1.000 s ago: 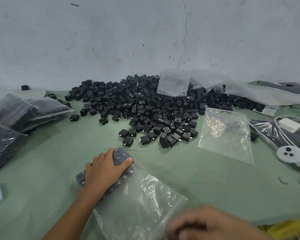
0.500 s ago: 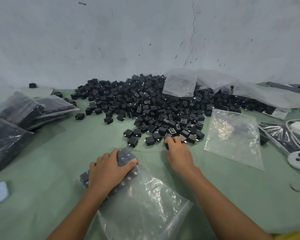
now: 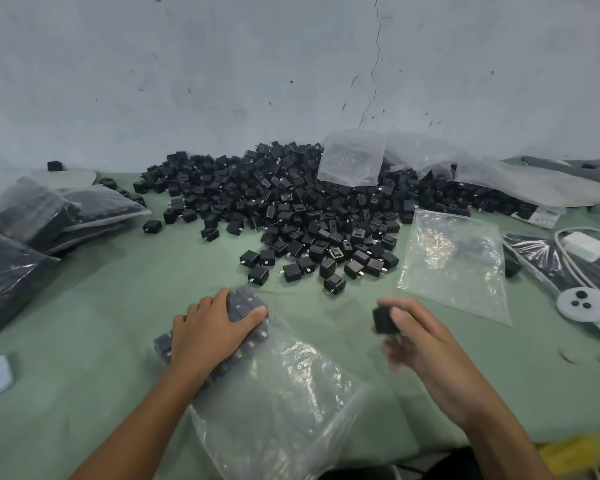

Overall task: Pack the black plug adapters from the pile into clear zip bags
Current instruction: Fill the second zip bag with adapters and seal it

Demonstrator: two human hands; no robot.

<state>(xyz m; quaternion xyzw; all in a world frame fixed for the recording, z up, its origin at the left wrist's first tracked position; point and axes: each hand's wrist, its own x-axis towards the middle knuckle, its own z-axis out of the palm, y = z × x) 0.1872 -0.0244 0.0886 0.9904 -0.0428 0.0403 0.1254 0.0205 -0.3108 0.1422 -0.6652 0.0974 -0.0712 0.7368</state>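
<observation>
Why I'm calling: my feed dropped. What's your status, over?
Left hand pressing adapters in clear zip bag. Right hand pinching one black plug adapter. Nothing between adapter and bag.

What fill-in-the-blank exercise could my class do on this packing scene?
1. The right hand holds one black ____.
2. The left hand presses on the packed adapters inside a clear zip ____.
3. The loose pile lies on a ____ tabletop.

Missing words: adapter, bag, green.

1 left hand, 1 right hand, 1 held adapter, 1 adapter pile and 1 white controller show.
</observation>
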